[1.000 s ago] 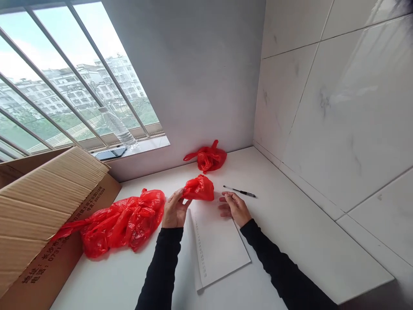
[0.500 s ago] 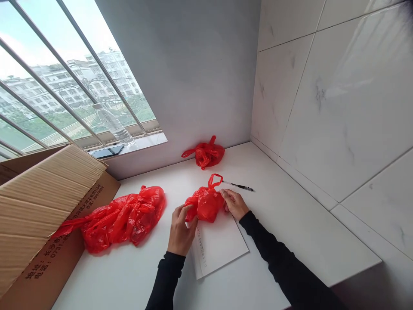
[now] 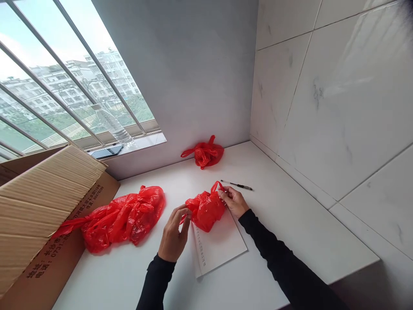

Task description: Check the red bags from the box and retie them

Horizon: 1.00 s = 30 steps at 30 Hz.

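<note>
A small red plastic bag [image 3: 208,211], bunched around something I cannot make out, is held over a white notebook [image 3: 221,249]. On its left side, my left hand [image 3: 174,234] pinches a corner or handle of the bag between thumb and fingers. My right hand [image 3: 235,201] grips the bag's upper right part near its handle loop. The notebook lies under the bag, with a column of binding marks down its left side. Just beyond my right hand lies a black and clear pen [image 3: 238,185].
A larger red bag [image 3: 129,217] lies to the left against an open cardboard box [image 3: 93,202]. Another knotted red bag [image 3: 208,154] rests near the back wall. On the barred window's sill stand a clear water bottle [image 3: 114,125] and a phone [image 3: 108,151]. A tiled wall [image 3: 338,107] borders the right.
The bag has turned and its handle loop has dropped lower, beside my right hand. My left hand has shifted left and down, drawing out the bag's left side.
</note>
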### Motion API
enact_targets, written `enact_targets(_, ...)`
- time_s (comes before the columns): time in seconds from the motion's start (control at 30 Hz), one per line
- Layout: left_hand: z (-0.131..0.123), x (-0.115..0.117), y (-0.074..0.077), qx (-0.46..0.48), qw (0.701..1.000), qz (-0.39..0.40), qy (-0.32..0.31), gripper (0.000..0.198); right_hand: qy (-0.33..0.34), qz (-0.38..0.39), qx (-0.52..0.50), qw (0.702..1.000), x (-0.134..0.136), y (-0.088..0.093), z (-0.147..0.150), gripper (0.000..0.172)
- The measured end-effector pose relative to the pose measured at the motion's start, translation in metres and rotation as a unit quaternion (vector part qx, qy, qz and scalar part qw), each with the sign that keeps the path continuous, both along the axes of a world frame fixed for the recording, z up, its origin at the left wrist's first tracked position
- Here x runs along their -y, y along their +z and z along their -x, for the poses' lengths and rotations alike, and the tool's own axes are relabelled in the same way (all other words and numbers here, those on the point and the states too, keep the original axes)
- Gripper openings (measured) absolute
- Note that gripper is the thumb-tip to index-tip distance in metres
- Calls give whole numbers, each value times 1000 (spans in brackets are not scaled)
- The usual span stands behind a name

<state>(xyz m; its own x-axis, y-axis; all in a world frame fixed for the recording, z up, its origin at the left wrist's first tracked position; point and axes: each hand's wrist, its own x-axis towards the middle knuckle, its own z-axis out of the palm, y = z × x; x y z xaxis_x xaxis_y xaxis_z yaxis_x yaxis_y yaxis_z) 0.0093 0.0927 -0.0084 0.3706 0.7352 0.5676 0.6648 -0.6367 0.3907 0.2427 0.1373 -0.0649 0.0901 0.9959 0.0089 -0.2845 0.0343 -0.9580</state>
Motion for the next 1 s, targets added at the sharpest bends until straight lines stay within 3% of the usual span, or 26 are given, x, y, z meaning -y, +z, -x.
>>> enact_targets(0.1, 9, 1, 6, 9, 999, -22, 35, 11, -24, -3, -11, 1000, 1, 6, -4, 42)
enact_targets(0.23, 28, -1, 11, 12, 980, -95, 176, 11, -84, -13, -44, 995, 4, 16, -8, 42)
enact_targets(0.33, 31, -1, 10, 74, 972, -41, 221, 17, -72, -24, -84, 994, 9, 22, -4, 43)
enact_targets(0.47, 18, 0, 2, 216, 944, 149, 198, 31, 38, 16, -125, 991, 13, 24, 1, 59)
enact_targets(0.53, 10, -1, -3, 244, 930, 203, 184, 46, 69, 36, -129, 988, 12, 23, 0, 63)
enact_targets(0.6, 5, -3, -5, 242, 924, 232, 183, 53, 75, 35, -114, 990, 11, 21, -1, 53)
enact_targets(0.7, 0, -8, -7, 252, 916, 264, 167, 43, 83, -11, -56, 995, 12, 18, 0, 35)
enact_targets(0.8, -5, -14, -7, 333, 890, 277, 142, 44, 119, -44, 2, 992, 16, 15, 5, 49)
enact_targets(0.9, -14, -22, -2, 443, 840, 290, 119, 40, 137, -50, 9, 989, 18, 11, 8, 67)
enact_targets(1.0, -24, -31, 3, 512, 801, 301, 75, 32, 97, -44, -10, 994, 13, 7, 6, 63)
